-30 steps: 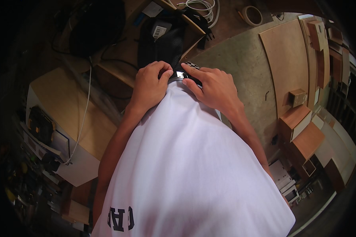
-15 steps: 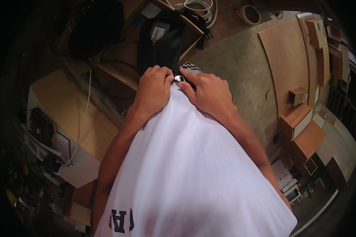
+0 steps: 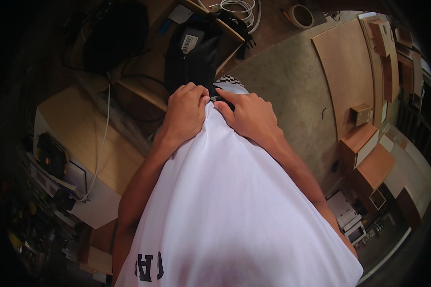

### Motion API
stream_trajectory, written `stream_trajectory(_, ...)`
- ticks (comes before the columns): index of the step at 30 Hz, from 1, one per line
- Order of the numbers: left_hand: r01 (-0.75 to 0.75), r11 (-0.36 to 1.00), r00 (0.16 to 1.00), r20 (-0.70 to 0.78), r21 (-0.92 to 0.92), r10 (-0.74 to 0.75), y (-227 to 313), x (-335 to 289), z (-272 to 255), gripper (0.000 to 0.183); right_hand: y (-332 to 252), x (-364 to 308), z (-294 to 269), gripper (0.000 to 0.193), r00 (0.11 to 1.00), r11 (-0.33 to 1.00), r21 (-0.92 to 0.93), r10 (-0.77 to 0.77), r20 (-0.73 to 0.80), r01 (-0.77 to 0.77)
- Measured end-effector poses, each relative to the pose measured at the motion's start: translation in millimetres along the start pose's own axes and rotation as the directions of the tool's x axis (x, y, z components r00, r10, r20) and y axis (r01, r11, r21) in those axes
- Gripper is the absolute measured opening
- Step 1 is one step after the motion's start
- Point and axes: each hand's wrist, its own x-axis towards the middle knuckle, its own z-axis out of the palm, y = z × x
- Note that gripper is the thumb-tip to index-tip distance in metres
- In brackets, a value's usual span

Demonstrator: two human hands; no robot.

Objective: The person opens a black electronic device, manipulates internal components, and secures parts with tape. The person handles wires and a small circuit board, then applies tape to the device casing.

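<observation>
Both my hands meet at waist height, at the hem of the white shirt [image 3: 234, 191] I wear. Between them lies a small buckle [image 3: 214, 98] on a dark belt, mostly covered by fingers. My left hand [image 3: 187, 110] is closed, its curled fingers pinching at the buckle's left side. My right hand [image 3: 250, 115] grips the belt from the right, index finger along the top and thumb below. Just beyond is a black bag [image 3: 191, 60] with a white barcode label. A checkered shoe [image 3: 232, 80] shows past my right fingers.
A wooden box [image 3: 143, 93] surrounds the bag. To the left stands a wood-topped cabinet [image 3: 91, 129] with a white cable [image 3: 106, 129] across it. Coiled white cable [image 3: 237, 7] and a tape roll [image 3: 301, 16] lie far ahead. Wooden panels [image 3: 345, 71] and boxes [image 3: 368, 162] line the right.
The buckle has tilted and its shiny face shows less. Both hands have shifted slightly left and down, still at the belt.
</observation>
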Motion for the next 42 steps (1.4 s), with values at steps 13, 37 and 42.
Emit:
stream_trajectory(13, 0.063, 0.998, 0.997, 0.054, -0.017, -0.062, 3, -1, -4, 0.016, -2, 2, 4, 0.046, 0.997, 0.995, 0.067, 0.067, 0.036, -0.069)
stream_trajectory(37, 0.323, 0.893, 0.941, 0.009, -0.315, -0.337, 8, 1, -4, 0.014, 41, 25, -12, 0.029, 0.999, 0.854, 0.52, 0.0, -0.039, 0.02)
stream_trajectory(42, 0.269, 0.904, 0.954, -0.035, -0.333, -0.297, 4, 5, -7, 0.014, 36, 50, 9, 0.018, 0.994, 0.793, 0.599, -0.104, -0.043, 0.109)
